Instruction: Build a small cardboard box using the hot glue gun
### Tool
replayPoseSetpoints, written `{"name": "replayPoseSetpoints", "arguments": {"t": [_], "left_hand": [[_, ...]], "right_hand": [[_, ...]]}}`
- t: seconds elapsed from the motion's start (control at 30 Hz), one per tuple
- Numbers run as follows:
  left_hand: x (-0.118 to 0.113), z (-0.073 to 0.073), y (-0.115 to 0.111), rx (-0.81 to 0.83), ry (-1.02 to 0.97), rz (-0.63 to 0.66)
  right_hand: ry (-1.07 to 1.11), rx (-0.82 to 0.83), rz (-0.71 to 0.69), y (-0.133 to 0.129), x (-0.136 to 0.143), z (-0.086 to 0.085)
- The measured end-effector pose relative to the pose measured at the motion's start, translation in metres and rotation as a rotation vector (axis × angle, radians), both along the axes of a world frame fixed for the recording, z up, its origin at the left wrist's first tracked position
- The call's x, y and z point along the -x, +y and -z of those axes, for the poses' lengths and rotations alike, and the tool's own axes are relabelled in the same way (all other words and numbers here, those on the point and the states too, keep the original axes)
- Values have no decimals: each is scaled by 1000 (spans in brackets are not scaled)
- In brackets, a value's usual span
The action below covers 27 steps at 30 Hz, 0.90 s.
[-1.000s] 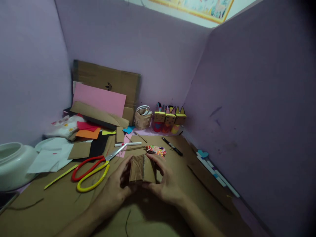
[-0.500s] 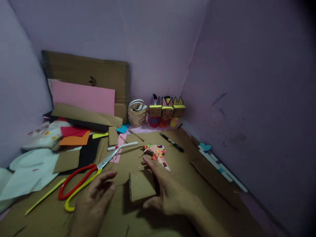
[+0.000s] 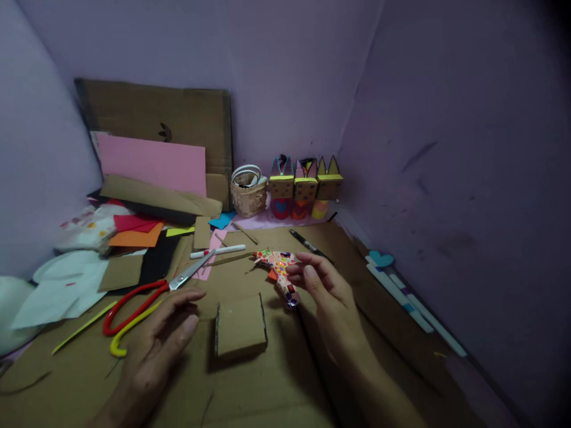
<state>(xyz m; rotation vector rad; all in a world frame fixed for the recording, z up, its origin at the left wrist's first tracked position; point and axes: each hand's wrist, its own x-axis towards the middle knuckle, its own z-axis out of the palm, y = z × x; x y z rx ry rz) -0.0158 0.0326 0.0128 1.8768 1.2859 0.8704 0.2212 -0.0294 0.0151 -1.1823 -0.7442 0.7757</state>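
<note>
A small cardboard box with raised side flaps lies on the brown cardboard surface between my hands. Just beyond it is a hot glue gun covered in colourful patterned paper, its dark cord running toward me. My right hand is at the glue gun's right side, thumb and fingers apart; whether the fingertips touch it, I cannot tell. On the left, my left hand hovers with loosely curved, parted fingers and nothing in them. Beside it lie scissors with red and yellow handles, partly covered by that hand.
Three cardboard animal figures and a woven basket stand by the wall. A white marker and black pen lie ahead. Coloured paper piles up at left; glue sticks line the right edge.
My right hand has left the cardboard box and moved right and up to the glue gun, which now sits slightly turned. The left hand stays open near the scissors. The view has shifted slightly.
</note>
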Motion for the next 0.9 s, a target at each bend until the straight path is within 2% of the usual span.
{"name": "replayPoseSetpoints", "arguments": {"t": [0.1,0.27,0.33,0.4,0.5,0.77,0.9], "left_hand": [[1,10,-2,22,-72,144],[-6,14,-8,10,-126,171],[-8,12,-9,3,-144,174],[-9,10,-8,-13,-165,164],[-6,10,-4,-64,-168,163],[0,5,3,-135,-155,121],[0,4,4,-153,-157,105]], "right_hand": [[-1,7,-67,2,2,5],[-179,-25,-270,2,11,12],[-266,-26,-297,2,15,14],[-288,-46,-265,2,17,17],[-199,-73,-200,5,17,17],[-128,-98,-27,2,10,6],[-115,-113,-10,2,8,6]]}}
